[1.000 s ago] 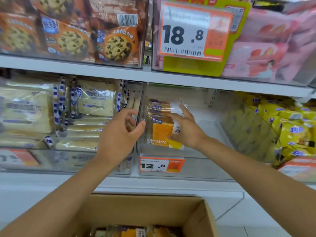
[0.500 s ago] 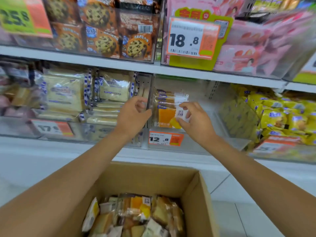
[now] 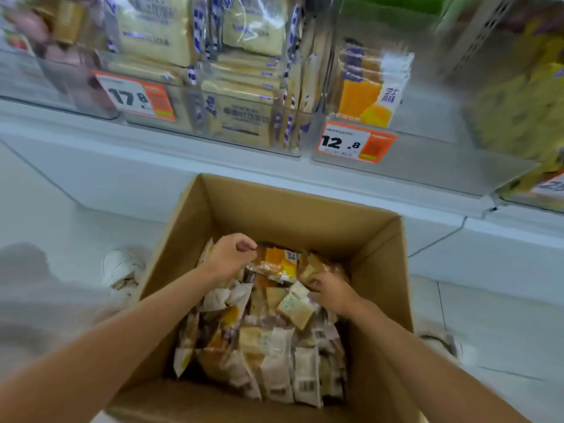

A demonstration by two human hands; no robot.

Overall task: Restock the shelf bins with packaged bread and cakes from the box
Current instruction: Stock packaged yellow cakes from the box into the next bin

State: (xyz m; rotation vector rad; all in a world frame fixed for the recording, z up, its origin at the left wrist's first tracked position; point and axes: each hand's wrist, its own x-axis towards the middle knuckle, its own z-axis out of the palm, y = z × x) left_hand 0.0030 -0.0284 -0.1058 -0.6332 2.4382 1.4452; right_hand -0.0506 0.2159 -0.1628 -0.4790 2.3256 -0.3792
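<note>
Pinching the top edge of an orange-and-clear wrapped cake packet (image 3: 276, 264) between curled fingers of the left hand (image 3: 229, 257), inside the open brown cardboard box (image 3: 305, 215) below the shelf. Curling the right hand (image 3: 332, 293) around a tan wrapped bread packet (image 3: 311, 268) just beside it, seemingly gripping it, going by a blurred view of the fingertips. Judging the restocking far from finished: seeing one short stack of matching orange packets (image 3: 366, 87) at the left of the clear plastic shelf bin (image 3: 427, 157) behind the orange 12.8 price tag (image 3: 355, 141), and facing a box heaped with more.
</note>
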